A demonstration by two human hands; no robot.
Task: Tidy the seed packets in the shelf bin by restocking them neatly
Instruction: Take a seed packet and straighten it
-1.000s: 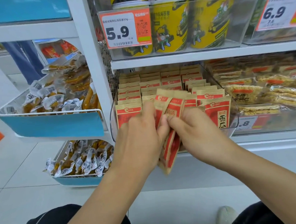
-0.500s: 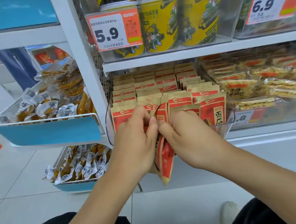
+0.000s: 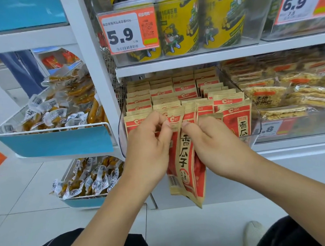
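Observation:
A clear plastic shelf bin holds several rows of tan-and-red seed packets standing upright. In front of the bin, my left hand and my right hand each pinch the tops of a small bunch of seed packets. This bunch hangs down below the bin's front edge. One packet in it faces me, the others are edge-on. A front packet stands at the bin's right.
Yellow tubs sit on the shelf above, behind a 5.9 price tag. Rice-cracker packs fill the bin to the right. Two blue-fronted wire baskets of vacuum-packed snacks hang at the left. White tiled floor lies below.
The bunch of packets has turned so that one printed face shows toward me. Both hands sit slightly higher against the bin's front, still pinching the packet tops.

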